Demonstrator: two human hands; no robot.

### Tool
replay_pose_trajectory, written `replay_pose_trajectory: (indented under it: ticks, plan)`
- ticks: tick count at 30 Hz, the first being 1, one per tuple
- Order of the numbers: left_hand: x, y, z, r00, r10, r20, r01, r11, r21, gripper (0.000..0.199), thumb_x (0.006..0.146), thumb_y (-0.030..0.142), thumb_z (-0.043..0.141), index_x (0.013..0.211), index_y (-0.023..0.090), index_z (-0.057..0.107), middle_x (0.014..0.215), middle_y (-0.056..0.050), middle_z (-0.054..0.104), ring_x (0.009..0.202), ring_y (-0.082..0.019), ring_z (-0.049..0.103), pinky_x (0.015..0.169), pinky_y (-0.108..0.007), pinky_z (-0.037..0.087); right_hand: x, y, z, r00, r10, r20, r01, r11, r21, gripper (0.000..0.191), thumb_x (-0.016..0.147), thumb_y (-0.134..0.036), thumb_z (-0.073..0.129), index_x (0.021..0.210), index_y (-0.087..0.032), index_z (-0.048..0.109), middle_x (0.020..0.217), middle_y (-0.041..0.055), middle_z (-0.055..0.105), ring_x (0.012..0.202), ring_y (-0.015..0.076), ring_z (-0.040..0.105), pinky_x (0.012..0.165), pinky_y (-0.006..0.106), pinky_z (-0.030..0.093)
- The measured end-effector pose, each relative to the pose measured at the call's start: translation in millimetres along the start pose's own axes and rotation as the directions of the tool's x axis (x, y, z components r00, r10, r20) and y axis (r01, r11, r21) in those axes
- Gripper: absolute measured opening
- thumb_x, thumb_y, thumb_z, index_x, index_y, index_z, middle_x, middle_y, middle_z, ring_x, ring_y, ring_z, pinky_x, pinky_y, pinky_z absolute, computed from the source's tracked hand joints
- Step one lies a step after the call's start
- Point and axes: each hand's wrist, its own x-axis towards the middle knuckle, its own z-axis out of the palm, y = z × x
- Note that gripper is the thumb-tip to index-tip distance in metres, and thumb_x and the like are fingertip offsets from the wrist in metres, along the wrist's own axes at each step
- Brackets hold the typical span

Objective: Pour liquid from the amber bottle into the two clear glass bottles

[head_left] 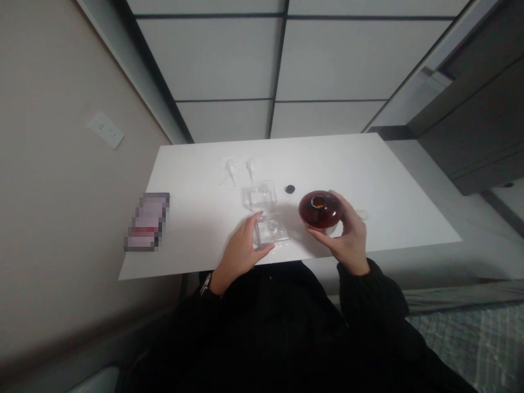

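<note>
My right hand (347, 236) grips a round bottle (321, 213) of dark red-brown liquid by its side, with the open mouth showing on top. It is held near the front of the table, slightly tilted. My left hand (241, 245) has its thumb and fingers around a clear square bottle (273, 229), which stands close to the table's front edge. Just behind it is a second clear square bottle (262, 196). A small black cap (290, 189) lies between the bottles and the round one. Two white pump heads (231, 170) lie farther back.
The white table (335, 158) reaches back towards panelled doors (229, 60). At its left end lies a blurred pinkish item (146, 221). A small pale thing (362, 214) rests right of my right hand. A wall (53, 164) with a socket (106, 131) borders the left side.
</note>
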Motion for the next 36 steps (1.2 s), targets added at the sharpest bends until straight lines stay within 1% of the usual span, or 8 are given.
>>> replay_pose_trajectory:
  ticks: [3,6,8,11,15,22,27,36]
  plan:
    - [1,0,0.9,1.000,0.008,-0.016,-0.008,1.000,-0.011,0.074,0.088,0.031,0.084,0.150,0.023,0.045,0.152,-0.016,0.061,0.142,-0.034,0.061,0.120,-0.052,0.050,3,-5,2,0.992,-0.104,0.065,0.109,0.991,-0.077,0.076,0.082,-0.045,0.089,0.150,-0.029,0.058,0.141,0.0113,0.072,0.130,0.0368,0.069,0.112,0.062,0.058]
    - [2,-2,2.9,0.999,0.019,-0.032,-0.019,1.000,-0.011,0.076,0.085,0.030,0.088,0.149,0.024,0.046,0.150,-0.015,0.063,0.140,-0.034,0.062,0.118,-0.052,0.051,7,-5,4,0.968,-0.224,0.116,0.238,0.964,-0.119,0.074,0.088,-0.037,0.085,0.154,-0.028,0.054,0.140,0.0132,0.073,0.128,0.0345,0.071,0.106,0.057,0.062]
    - [2,-3,3.9,0.999,0.028,-0.040,-0.028,1.000,-0.005,0.078,0.084,0.031,0.089,0.149,0.025,0.046,0.149,-0.015,0.063,0.138,-0.034,0.063,0.117,-0.052,0.052,8,-3,5,0.948,-0.289,0.136,0.308,0.939,-0.152,0.074,0.090,-0.034,0.083,0.157,-0.028,0.052,0.139,0.0143,0.073,0.127,0.0338,0.072,0.105,0.057,0.063]
    - [1,-4,4.4,0.998,0.041,-0.050,-0.040,0.999,0.023,0.079,0.084,0.032,0.090,0.149,0.025,0.046,0.147,-0.014,0.064,0.137,-0.035,0.063,0.116,-0.054,0.052,7,-1,6,0.929,-0.335,0.161,0.364,0.906,-0.215,0.074,0.094,-0.035,0.079,0.160,-0.029,0.048,0.139,0.0149,0.073,0.126,0.0342,0.072,0.109,0.060,0.059]
    - [1,-5,5.1,0.997,0.056,-0.060,-0.052,0.996,0.074,0.079,0.084,0.034,0.090,0.149,0.026,0.046,0.146,-0.014,0.065,0.138,-0.037,0.062,0.117,-0.057,0.050,7,0,6,0.917,-0.354,0.185,0.394,0.875,-0.282,0.074,0.095,-0.033,0.077,0.162,-0.031,0.045,0.139,0.0148,0.073,0.126,0.0341,0.072,0.115,0.065,0.052]
    - [1,-6,6.9,0.995,0.079,-0.061,-0.072,0.991,0.117,0.080,0.084,0.036,0.090,0.150,0.025,0.045,0.148,-0.014,0.064,0.138,-0.036,0.061,0.123,-0.059,0.044,9,2,5,0.897,-0.393,0.201,0.440,0.831,-0.340,0.074,0.096,-0.028,0.077,0.163,-0.032,0.045,0.140,0.0133,0.073,0.128,0.0329,0.071,0.121,0.066,0.044]
    - [1,-5,6.3,0.994,0.080,-0.071,-0.073,0.992,0.105,0.080,0.083,0.036,0.090,0.150,0.026,0.046,0.147,-0.013,0.065,0.137,-0.036,0.060,0.120,-0.056,0.048,10,1,3,0.890,-0.404,0.210,0.454,0.821,-0.347,0.074,0.096,-0.026,0.077,0.162,-0.032,0.045,0.140,0.0130,0.073,0.129,0.0331,0.070,0.122,0.066,0.042]
    - [1,-6,6.4,0.996,0.072,-0.061,-0.066,0.993,0.098,0.082,0.082,0.035,0.091,0.150,0.024,0.046,0.149,-0.014,0.064,0.138,-0.036,0.060,0.120,-0.057,0.048,11,-2,0,0.881,-0.412,0.233,0.472,0.797,-0.377,0.079,0.095,-0.022,0.076,0.164,-0.035,0.041,0.141,0.0108,0.073,0.129,0.0322,0.070,0.123,0.064,0.042]
